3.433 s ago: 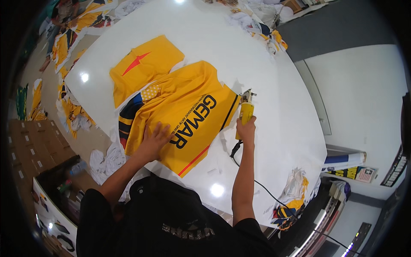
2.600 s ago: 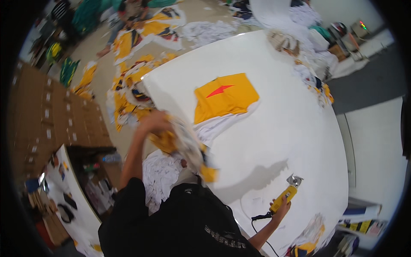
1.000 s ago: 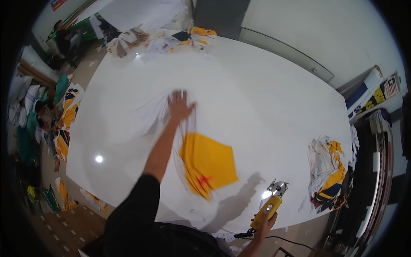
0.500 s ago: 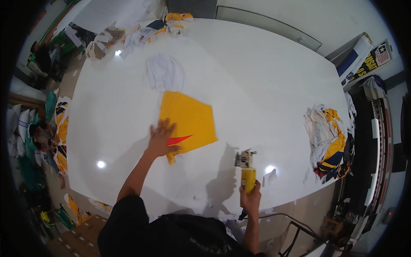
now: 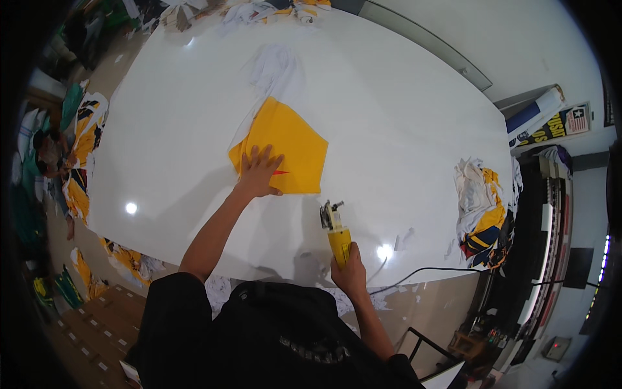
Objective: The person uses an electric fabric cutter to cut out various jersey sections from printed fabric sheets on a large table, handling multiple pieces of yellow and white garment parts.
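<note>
"Since the left hand (image 5: 261, 174) lies spread on the cloth (image 5: 301, 152), on the table (image 5: 402, 142), is this positioning?"
"Seemingly. The right hand (image 5: 350, 272) grips the cutter (image 5: 339, 242) near the cloth; the next move calls for steady fabric."

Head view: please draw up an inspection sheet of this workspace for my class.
Surface: glossy white table, with bright reflections.
Work items: yellow fabric piece lying on the table; yellow electric cutter near its edge.
Clutter: fabric scrap heap at the table's right side.
Hands: left hand spread on the fabric; right hand gripping the cutter.
Cables: black cable running off rightward.
Surroundings: cardboard boxes at lower left.
</note>
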Demonstrator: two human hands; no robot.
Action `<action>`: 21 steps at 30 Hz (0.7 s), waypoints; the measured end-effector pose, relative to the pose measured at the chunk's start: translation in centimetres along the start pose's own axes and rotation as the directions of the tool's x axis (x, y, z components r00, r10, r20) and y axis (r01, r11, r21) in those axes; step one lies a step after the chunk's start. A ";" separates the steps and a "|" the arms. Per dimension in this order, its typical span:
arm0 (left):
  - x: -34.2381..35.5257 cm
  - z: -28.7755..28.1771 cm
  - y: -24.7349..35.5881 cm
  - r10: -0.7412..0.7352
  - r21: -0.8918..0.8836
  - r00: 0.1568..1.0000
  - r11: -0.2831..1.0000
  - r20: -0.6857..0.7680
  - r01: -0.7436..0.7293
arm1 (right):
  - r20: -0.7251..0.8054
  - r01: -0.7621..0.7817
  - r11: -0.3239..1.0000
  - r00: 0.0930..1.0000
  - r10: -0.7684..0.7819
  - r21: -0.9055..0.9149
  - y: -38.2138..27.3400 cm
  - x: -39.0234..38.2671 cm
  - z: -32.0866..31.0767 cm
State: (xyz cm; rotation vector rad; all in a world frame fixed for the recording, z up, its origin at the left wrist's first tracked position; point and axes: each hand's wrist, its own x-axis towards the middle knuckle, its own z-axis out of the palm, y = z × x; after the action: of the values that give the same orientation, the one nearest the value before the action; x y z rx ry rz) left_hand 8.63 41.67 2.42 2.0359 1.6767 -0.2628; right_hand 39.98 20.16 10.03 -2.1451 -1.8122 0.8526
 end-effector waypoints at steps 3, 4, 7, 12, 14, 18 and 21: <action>-0.4 -0.3 -0.4 0.018 -0.033 1.000 0.999 0.017 -0.018 | -0.008 0.020 1.000 1.000 -0.020 -0.015 -1.1 1.9 0.7; -0.4 -0.3 -0.5 0.017 -0.033 1.000 0.999 0.008 -0.017 | -0.028 0.041 0.999 0.999 -0.042 -0.017 -1.5 2.7 0.8; -0.4 -0.2 -0.6 0.019 -0.025 1.000 1.000 -0.001 -0.019 | -0.038 0.056 0.998 0.998 -0.056 -0.003 -2.6 4.1 0.9; 0.1 0.4 -1.1 0.020 -0.049 1.000 0.999 0.005 -0.019 | -0.013 0.045 0.998 0.999 -0.045 -0.034 -3.2 4.7 0.6; 0.1 0.5 -1.2 0.023 -0.062 1.000 0.998 -0.008 -0.023 | 0.000 0.046 0.998 0.999 -0.046 -0.033 -3.2 5.0 0.7; 0.0 0.5 -1.2 0.033 -0.088 0.999 0.995 -0.031 -0.035 | 0.002 0.027 1.000 1.000 -0.027 0.003 -3.5 5.9 1.1; 0.0 0.5 -1.2 0.032 -0.097 0.999 0.995 -0.022 -0.034 | -0.003 0.028 0.999 1.000 -0.028 0.025 -3.8 7.1 1.3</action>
State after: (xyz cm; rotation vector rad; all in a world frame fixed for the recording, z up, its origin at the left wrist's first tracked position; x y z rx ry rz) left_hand 7.57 41.57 1.73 1.9986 1.6336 -0.1462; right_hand 36.66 27.52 8.83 -2.0991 -1.8166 0.8612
